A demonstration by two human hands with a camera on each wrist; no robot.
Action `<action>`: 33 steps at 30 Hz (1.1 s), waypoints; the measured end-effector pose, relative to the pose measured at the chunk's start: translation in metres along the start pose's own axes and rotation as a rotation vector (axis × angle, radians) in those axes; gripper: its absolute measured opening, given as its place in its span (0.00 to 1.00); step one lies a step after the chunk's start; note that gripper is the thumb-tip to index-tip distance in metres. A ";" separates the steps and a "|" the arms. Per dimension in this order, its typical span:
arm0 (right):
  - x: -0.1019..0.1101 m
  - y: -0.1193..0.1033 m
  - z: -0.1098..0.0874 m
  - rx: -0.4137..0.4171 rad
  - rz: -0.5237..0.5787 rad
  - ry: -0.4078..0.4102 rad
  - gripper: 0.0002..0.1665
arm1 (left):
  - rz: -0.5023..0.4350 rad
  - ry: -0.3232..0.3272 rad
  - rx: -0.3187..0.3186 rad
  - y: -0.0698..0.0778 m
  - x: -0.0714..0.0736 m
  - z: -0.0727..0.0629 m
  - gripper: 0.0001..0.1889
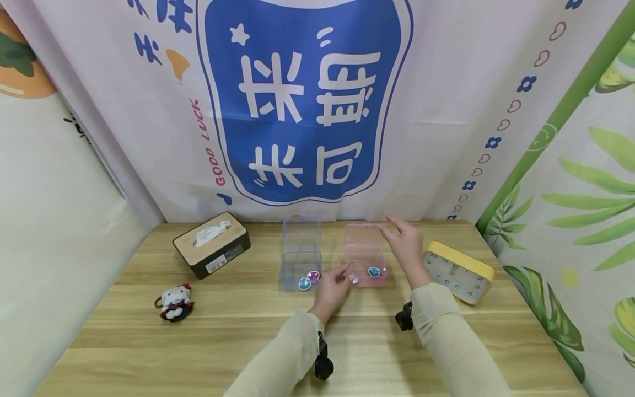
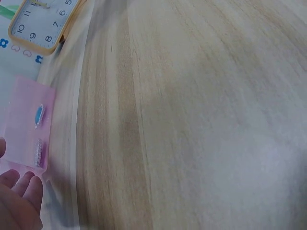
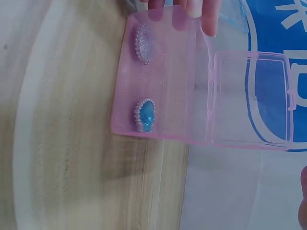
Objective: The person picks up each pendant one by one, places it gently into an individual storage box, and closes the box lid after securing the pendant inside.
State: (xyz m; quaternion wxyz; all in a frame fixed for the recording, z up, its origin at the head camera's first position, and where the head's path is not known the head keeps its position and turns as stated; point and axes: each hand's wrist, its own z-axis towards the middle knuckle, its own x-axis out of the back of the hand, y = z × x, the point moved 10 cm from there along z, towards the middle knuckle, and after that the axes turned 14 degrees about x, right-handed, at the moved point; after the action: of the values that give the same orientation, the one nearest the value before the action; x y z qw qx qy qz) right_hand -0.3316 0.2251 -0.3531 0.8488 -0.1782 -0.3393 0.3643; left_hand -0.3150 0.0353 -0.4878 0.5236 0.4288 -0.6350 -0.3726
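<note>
A pink see-through box [image 1: 371, 280] stands with its hinged lid [image 3: 252, 100] raised. Inside lie a blue gem with a beaded rim [image 3: 147, 115] and a pale, glittery gem [image 3: 145, 44]. My left hand [image 1: 331, 289] grips the box's left wall; in the right wrist view its fingertips [image 3: 180, 20] show pink through the plastic. My right hand [image 1: 408, 248] is raised beside the lid's right edge, thumb and forefinger apart, holding nothing. Just left of my left hand, a bluish see-through box [image 1: 301, 259], lid up, contains a magenta gem [image 1: 313, 277] and a light blue gem [image 1: 305, 284].
A yellow clock [image 1: 458, 271] stands right of my right hand. At the back left is a tissue box [image 1: 212, 242], with a small plush figure [image 1: 176, 302] in front of it. A printed curtain [image 1: 421, 138] hangs behind the wooden table [image 1: 198, 353].
</note>
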 end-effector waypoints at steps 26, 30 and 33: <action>-0.032 0.039 -0.011 -0.296 0.052 -0.157 0.24 | 0.002 -0.006 0.019 -0.002 0.000 0.000 0.20; -0.030 0.036 -0.016 -0.283 0.085 -0.128 0.23 | -0.003 -0.001 0.008 -0.001 0.000 0.001 0.20; -0.029 0.035 -0.022 -0.294 0.111 -0.112 0.23 | -0.006 -0.002 0.012 -0.001 0.000 0.002 0.20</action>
State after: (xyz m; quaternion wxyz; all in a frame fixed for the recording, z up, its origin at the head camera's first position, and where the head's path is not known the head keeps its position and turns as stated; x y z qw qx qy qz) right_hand -0.3479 0.2258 -0.4006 0.7719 -0.2984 -0.4253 0.3665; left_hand -0.3165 0.0356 -0.4887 0.5192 0.4332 -0.6365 -0.3709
